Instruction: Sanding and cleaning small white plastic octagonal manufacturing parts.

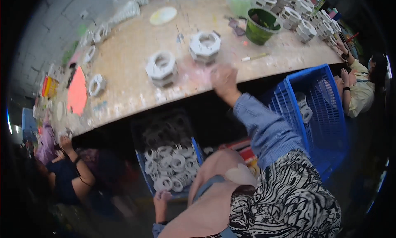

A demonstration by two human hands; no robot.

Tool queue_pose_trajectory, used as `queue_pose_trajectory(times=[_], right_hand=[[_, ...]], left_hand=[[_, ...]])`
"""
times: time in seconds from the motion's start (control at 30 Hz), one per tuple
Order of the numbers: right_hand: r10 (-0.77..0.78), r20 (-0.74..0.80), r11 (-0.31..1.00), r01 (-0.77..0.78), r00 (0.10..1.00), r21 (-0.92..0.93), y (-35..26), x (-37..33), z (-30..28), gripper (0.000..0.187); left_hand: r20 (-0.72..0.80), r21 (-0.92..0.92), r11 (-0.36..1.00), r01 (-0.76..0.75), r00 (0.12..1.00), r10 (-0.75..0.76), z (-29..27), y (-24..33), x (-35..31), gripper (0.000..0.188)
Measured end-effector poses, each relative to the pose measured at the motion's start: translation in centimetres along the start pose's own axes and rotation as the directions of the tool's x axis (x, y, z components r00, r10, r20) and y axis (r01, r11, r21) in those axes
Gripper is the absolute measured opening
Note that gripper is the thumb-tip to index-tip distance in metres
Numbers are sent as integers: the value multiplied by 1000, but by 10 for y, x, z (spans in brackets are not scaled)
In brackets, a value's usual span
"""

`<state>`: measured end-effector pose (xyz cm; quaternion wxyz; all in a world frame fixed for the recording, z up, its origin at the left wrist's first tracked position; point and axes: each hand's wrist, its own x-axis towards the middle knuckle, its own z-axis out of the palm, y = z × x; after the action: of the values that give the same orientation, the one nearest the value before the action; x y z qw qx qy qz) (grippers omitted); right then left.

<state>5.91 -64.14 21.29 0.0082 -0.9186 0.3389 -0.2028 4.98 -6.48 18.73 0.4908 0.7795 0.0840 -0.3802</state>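
Observation:
My right hand (225, 78) is over the table's front edge with its fingers curled downward, slightly blurred; whatever is under them is hidden. Just beyond it stands a white octagonal piece with a round hole (205, 47), which looks like a stack of rings. A similar white octagonal stack (161, 68) stands to its left. Low in the view, my left hand (162, 199) is at the near end of a blue crate (145, 172) full of white rings (178, 161). Its fingers are small and blurred beside the nearest ring, so their grip is unclear.
On the table (123, 65) are a green tub (262, 25), a thin stick (254, 57), an orange sheet (77, 91) and many stacked white pieces (305, 30) at the far right. A blue basket (305, 114) stands right. Co-workers sit left (76, 164) and right (357, 83).

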Motion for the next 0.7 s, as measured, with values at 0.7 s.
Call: queue_pose_trajectory(times=[0.7], right_hand=[[297,-213,953,-304,931,-1,127,-19,36,19]], left_hand=[[48,121,991,50,997,-56,9,-5,-16,35]])
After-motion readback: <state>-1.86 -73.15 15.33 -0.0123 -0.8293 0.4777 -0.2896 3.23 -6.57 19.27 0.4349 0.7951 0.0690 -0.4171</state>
